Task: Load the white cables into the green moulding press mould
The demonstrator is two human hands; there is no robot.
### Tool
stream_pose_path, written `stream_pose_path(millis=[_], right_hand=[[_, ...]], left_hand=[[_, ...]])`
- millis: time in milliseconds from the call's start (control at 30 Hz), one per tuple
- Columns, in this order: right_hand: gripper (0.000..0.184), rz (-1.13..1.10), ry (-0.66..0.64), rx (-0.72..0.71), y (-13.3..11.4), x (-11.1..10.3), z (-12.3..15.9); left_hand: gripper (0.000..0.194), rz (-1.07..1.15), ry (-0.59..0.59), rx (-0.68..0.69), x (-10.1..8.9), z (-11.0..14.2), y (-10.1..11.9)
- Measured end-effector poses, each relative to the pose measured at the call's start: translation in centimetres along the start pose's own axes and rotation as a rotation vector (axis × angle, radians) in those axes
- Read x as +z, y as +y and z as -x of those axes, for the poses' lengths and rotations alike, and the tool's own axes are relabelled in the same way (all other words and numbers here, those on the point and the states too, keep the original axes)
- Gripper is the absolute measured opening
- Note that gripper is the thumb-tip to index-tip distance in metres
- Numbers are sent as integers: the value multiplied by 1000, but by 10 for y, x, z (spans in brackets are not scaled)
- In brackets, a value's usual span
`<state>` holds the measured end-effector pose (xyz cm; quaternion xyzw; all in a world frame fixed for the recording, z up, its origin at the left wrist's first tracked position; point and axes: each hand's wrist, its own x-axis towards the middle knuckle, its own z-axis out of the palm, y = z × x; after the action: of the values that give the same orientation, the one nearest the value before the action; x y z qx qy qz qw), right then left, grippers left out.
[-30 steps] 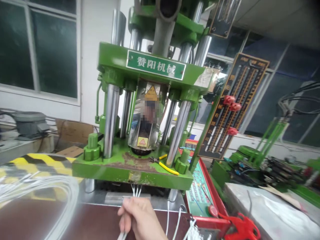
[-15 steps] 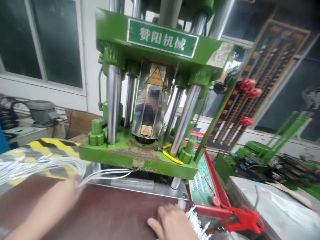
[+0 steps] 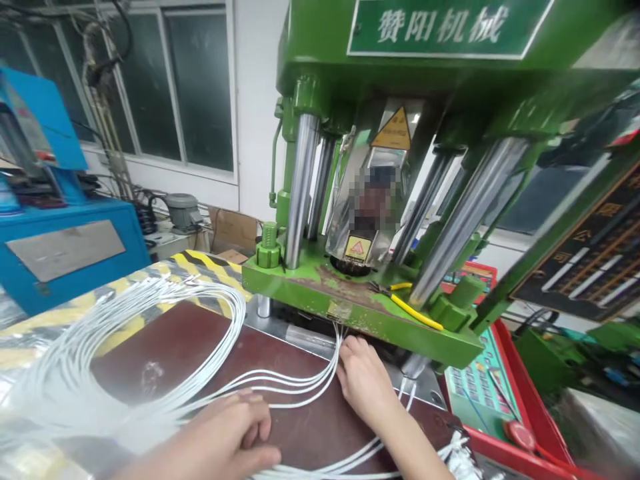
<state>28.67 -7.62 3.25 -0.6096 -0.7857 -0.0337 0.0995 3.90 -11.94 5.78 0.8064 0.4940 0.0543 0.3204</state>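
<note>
Several thin white cables (image 3: 165, 347) loop across the dark brown table (image 3: 300, 427) and run under the lower plate of a green press machine (image 3: 360, 307). My left hand (image 3: 225, 440) rests curled on the cables near the front edge, pinning them to the table. My right hand (image 3: 363, 383) reaches to the slot beneath the green plate, its fingers at the cable ends there. More white cable ends (image 3: 457, 453) lie at the lower right.
Yellow-handled pliers (image 3: 415, 310) lie on the press plate. A blue machine (image 3: 55, 233) stands at the left, a red and green control panel (image 3: 480, 393) at the right. Yellow-black hazard tape (image 3: 200, 261) edges the table. Windows are behind.
The view has swung left and closer to the press. My right hand moved from the cable ends at the lower right up to the slot. My left hand came nearer along the cables.
</note>
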Motion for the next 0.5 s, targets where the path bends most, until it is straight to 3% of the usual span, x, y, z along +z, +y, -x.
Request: stream_pose_path(millis=[100,200,400,500], right_hand=[[15,2,40,59,6,2,8],[22,-16,57,139,11,4,7],[34,-155,18,163,30,7,4],[25,-218,-16,105,40,-1,17]], left_hand=[[18,7,-125,-44,-4,9,21],[15,-52,-162,-80,0,7,33],[8,-35,-125,240,27,-15,21],[5,-53,-126,216,30,-16,25]])
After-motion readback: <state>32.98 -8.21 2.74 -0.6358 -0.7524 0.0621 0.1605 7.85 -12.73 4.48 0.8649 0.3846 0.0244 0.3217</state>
